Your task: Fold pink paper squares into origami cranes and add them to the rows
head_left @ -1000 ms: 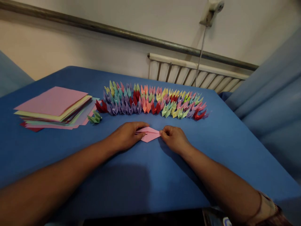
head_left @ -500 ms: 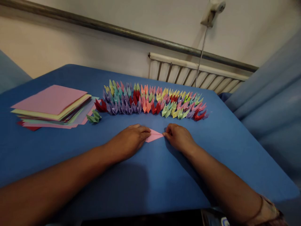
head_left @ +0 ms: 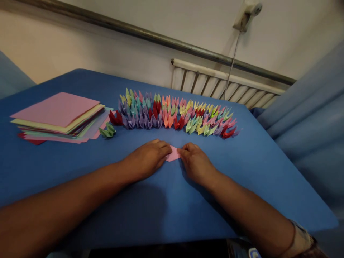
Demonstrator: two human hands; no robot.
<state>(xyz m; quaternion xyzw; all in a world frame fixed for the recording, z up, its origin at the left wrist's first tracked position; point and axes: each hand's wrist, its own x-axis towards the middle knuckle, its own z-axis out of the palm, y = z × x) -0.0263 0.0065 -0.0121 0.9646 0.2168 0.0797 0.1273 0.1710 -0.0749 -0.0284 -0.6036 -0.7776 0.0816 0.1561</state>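
A small folded piece of pink origami paper (head_left: 173, 154) lies on the blue-covered table between my two hands. My left hand (head_left: 150, 157) holds its left end down, fingers closed together over the paper. At the right end, the thumb and fingers of my right hand (head_left: 196, 163) pinch the paper's tip. Both ends are partly hidden under the fingers. Just beyond my hands stand rows of folded paper cranes (head_left: 169, 120) in many colours. One green paper crane (head_left: 107, 131) sits apart at the left of the rows.
A stack of coloured paper sheets (head_left: 56, 109), pink on top, lies at the left of the blue table (head_left: 268, 186). Behind the table are a white radiator (head_left: 206, 77) and a metal pipe (head_left: 139, 34) along the wall. A blue curtain (head_left: 309, 125) hangs at the right.
My right hand has moved left, closer to my left hand, with the pink paper's pointed right end. Less of the paper shows between them. My left hand stays in place.
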